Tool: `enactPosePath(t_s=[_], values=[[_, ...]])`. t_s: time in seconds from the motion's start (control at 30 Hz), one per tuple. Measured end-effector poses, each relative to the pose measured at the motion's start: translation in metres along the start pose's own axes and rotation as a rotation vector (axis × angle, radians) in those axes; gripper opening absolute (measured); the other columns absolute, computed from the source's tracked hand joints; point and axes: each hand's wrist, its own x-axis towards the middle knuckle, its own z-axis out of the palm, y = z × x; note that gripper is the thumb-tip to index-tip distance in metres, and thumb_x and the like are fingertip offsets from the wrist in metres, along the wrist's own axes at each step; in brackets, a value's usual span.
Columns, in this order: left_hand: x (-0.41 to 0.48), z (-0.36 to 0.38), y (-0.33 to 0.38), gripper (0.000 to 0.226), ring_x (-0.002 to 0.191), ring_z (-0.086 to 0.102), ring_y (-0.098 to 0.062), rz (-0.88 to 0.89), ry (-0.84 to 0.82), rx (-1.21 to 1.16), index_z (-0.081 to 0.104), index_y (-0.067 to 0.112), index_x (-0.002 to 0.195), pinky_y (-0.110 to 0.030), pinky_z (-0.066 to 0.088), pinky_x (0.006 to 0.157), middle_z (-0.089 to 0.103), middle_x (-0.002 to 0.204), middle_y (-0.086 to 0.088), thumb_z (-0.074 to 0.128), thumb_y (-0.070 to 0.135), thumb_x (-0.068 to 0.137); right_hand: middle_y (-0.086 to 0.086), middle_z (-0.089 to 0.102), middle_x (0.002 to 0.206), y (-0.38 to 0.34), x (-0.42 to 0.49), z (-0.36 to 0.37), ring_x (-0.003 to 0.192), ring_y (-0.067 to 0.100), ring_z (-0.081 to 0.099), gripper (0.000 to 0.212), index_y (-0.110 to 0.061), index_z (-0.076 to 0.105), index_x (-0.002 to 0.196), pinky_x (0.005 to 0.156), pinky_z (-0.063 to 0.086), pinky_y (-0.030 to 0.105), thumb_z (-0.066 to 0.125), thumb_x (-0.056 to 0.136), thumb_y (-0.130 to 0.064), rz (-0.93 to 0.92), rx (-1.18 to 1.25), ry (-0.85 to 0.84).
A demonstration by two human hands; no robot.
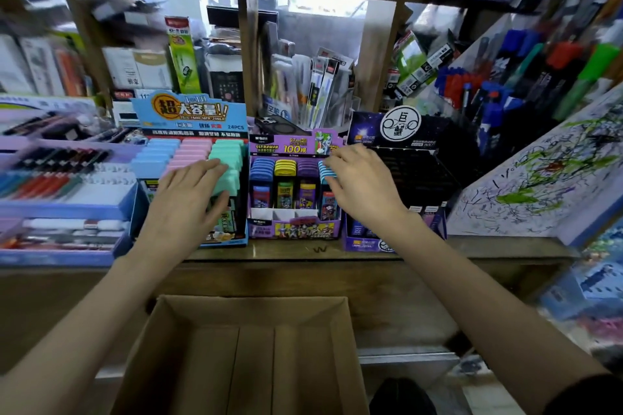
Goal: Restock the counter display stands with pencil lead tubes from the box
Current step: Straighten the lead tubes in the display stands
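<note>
A brown cardboard box (242, 357) sits open below the counter, and I see no tubes in it. Three display stands line the counter. The blue stand (188, 111) holds rows of blue, pink and mint lead tubes (226, 158). My left hand (188, 199) lies with straight fingers on the mint row. The purple stand (293, 222) holds blue, yellow, purple and light-blue capped tubes (285, 185). My right hand (360, 182) touches the light-blue tubes at its right end, fingers slightly bent. A dark stand (397, 131) is at the right.
Trays of pens (60, 199) fill the counter at the left. A scribbled test pad (539, 178) leans at the right below racks of markers. Shelves of stationery packs rise behind the stands. The wooden counter edge (303, 256) runs in front.
</note>
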Motion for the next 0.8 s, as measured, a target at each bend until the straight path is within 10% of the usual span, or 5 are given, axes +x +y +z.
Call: enactPosePath(t_s=[0.47,0.8], values=[[-0.001,-0.006,-0.008,0.041,0.12,0.052,-0.032,0.055,0.001,-0.021,0.053,0.004,0.129,-0.046,0.039,0.099,0.055,0.132,-0.013,0.059,0.016,0.091,0.009,0.035,0.149,-0.045,0.018,0.021,0.138,0.024,0.029,0.049,-0.008,0.03,0.144,0.114,0.019,0.034,0.044,0.097,-0.011,-0.158,-0.013,-0.091],[0.012,-0.019,-0.071,0.047,0.139,0.026,-0.029,-0.294,0.035,-0.292,0.037,0.002,0.141,-0.039,0.022,0.112,0.028,0.152,-0.015,0.043,0.021,0.098,0.01,0.015,0.157,-0.138,0.07,0.019,0.145,0.021,0.009,0.05,-0.005,0.024,0.146,0.115,0.003,0.026,0.032,0.101,-0.026,-0.064,0.577,-0.138]])
